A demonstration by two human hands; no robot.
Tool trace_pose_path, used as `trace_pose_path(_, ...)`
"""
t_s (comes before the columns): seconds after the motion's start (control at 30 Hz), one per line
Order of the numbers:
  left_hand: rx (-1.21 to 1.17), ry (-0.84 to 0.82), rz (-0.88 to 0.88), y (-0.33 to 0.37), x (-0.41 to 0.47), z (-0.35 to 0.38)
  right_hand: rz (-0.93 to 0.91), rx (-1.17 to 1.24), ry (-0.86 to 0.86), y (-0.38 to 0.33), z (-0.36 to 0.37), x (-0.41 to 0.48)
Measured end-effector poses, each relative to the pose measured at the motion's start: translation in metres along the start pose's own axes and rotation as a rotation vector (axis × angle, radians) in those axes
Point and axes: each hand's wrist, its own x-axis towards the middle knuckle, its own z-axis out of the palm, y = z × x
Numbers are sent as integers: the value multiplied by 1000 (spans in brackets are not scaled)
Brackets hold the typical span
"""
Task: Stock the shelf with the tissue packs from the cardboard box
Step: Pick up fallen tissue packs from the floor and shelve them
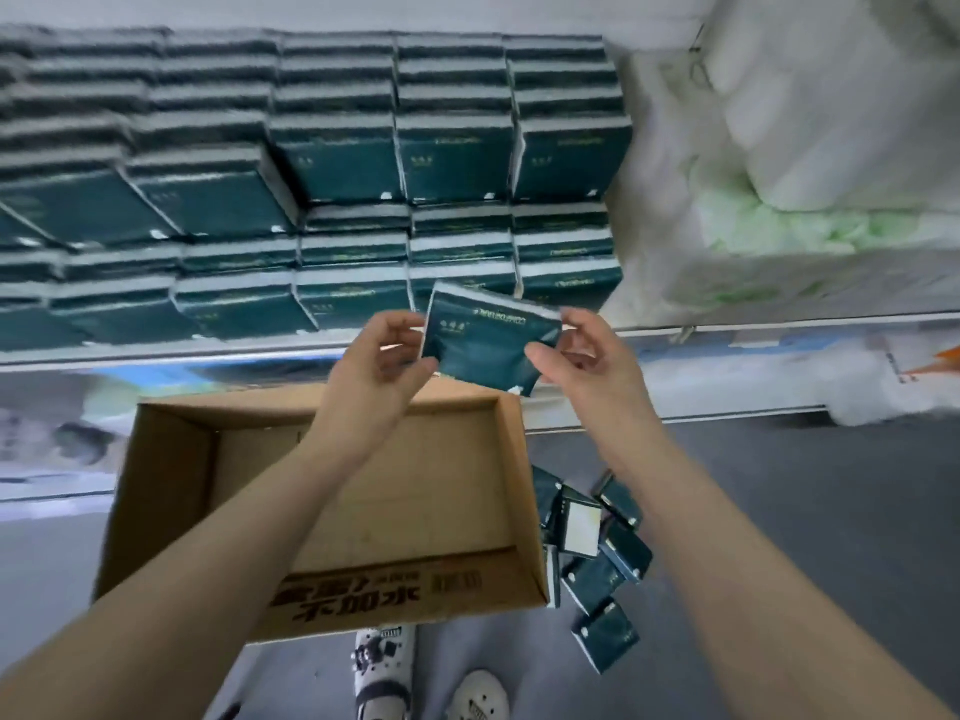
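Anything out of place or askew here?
Yes. A pile of tissue packs lies jumbled on the floor against the right side of the cardboard box, tilted every way, not in the box. On the shelf, the left stacks lean askew; those on the right sit square.

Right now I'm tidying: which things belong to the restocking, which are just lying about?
Job: tissue pack between left hand and right hand, cardboard box, stacked packs on shelf, loose packs on floor.
Lying about: white wrapped bundles on the right.
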Motion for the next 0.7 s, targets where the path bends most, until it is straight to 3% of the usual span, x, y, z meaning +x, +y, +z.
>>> trace_pose_path(0.17, -6, 155, 76, 8, 26, -43, -109, -57, -77, -38, 49, 47)
trace_pose_path(0.4, -7, 279, 48, 3, 61, -72, -198, -103, -109, -61, 100, 93)
trace_pose_path(0.7, -36, 284, 33, 4, 80, -73, -274, -187, -82, -72, 130, 126)
